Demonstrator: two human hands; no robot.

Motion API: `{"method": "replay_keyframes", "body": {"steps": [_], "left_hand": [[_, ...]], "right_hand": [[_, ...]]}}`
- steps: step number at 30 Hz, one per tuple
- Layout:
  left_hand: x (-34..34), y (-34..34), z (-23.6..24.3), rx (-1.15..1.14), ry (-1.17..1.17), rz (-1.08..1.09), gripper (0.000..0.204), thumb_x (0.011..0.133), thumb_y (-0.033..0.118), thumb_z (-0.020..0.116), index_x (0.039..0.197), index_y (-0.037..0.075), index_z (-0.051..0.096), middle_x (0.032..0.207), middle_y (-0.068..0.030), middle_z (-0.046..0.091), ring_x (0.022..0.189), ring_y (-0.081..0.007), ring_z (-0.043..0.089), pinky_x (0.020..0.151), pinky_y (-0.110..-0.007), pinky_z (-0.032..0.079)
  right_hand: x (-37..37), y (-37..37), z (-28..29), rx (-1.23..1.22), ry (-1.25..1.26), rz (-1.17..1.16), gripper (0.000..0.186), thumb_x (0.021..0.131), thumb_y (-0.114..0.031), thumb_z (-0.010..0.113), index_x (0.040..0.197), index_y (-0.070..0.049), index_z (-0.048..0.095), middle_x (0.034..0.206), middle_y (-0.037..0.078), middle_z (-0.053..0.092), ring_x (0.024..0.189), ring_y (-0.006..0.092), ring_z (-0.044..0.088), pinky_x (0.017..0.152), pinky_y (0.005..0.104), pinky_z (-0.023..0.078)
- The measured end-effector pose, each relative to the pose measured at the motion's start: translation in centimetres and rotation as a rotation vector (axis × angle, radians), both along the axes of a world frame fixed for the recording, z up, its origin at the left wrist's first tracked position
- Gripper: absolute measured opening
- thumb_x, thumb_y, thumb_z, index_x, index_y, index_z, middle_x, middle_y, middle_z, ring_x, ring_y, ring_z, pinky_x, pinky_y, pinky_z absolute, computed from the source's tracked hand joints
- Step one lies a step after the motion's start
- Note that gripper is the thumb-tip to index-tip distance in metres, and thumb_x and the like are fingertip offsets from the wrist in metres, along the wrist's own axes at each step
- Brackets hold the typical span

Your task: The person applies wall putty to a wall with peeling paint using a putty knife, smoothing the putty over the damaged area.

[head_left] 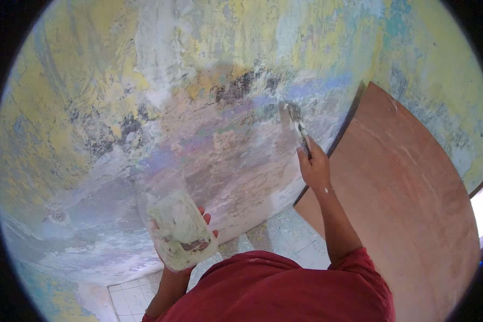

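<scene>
While its blade presses flat against the patchy wall (198,107), the putty knife (298,126) sits clenched in the right hand (314,169), angled as if to spread filler. Nearer and to the left, the left hand (190,249) grasps a cut plastic container (177,228) smeared with pale putty, tilted within reach. A wooden board (408,204) leans at right.

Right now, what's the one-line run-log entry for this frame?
left hand: holds putty-smeared board | right hand: grips putty knife, blade on patchy wall | brown wooden panel at right
</scene>
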State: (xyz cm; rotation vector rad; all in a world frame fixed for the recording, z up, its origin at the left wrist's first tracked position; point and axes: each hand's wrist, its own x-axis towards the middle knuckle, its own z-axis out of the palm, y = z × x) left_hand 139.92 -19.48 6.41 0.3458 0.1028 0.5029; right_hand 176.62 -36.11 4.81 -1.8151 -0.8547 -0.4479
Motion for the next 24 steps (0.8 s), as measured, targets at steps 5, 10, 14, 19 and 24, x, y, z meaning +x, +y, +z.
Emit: {"method": "replay_keyframes", "body": {"steps": [5, 10, 14, 19, 24], "left_hand": [[1.0, -0.6, -0.1, -0.070, 0.023, 0.018, 0.090, 0.087, 0.081, 0.044, 0.152, 0.020, 0.040, 0.148, -0.0204, 0.048, 0.134, -0.0390, 0.050, 0.106, -0.070, 0.037], [2.3, -1.1, -0.1, 0.022, 0.063, 0.062, 0.089, 0.090, 0.081, 0.038, 0.153, 0.018, 0.037, 0.152, -0.0189, 0.044, 0.136, -0.0362, 0.048, 0.104, -0.068, 0.040], [3.9, -1.9, 0.2, 0.041, 0.085, 0.073, 0.087, 0.091, 0.079, 0.039, 0.153, 0.018, 0.037, 0.151, -0.0189, 0.044, 0.136, -0.0356, 0.048, 0.105, -0.067, 0.041], [6.1, -2.7, 0.5, -0.004, 0.081, 0.065, 0.087, 0.091, 0.078, 0.041, 0.153, 0.018, 0.037, 0.150, -0.0195, 0.046, 0.135, -0.0361, 0.049, 0.104, -0.068, 0.041], [6.9, -3.3, 0.4, -0.009, 0.084, 0.053, 0.090, 0.090, 0.080, 0.041, 0.154, 0.018, 0.035, 0.150, -0.0200, 0.045, 0.136, -0.0369, 0.049, 0.104, -0.069, 0.041]], "right_hand": [[4.1, 0.2, 0.7, -0.022, -0.054, -0.038, 0.043, 0.098, -0.021, 0.062, 0.132, 0.005, 0.058, 0.115, 0.029, 0.066, 0.106, 0.0413, 0.066, 0.090, 0.0422, 0.052], [9.1, 1.0, 1.7, 0.061, -0.120, -0.064, 0.042, 0.097, -0.019, 0.061, 0.131, 0.005, 0.059, 0.108, 0.029, 0.067, 0.098, 0.0431, 0.067, 0.085, 0.0443, 0.054], [12.4, 3.1, 2.2, 0.043, -0.166, -0.068, 0.043, 0.098, -0.020, 0.059, 0.135, 0.002, 0.057, 0.118, 0.029, 0.065, 0.107, 0.0436, 0.065, 0.092, 0.0440, 0.052], [12.7, 2.6, -2.5, -0.184, 0.045, 0.042, 0.047, 0.099, -0.022, 0.058, 0.140, 0.001, 0.053, 0.129, 0.029, 0.061, 0.119, 0.0444, 0.060, 0.100, 0.0436, 0.049], [9.8, -1.1, -2.8, -0.187, 0.165, 0.071, 0.047, 0.099, -0.020, 0.057, 0.141, -0.001, 0.053, 0.123, 0.028, 0.064, 0.114, 0.0402, 0.064, 0.096, 0.0419, 0.050]]}}
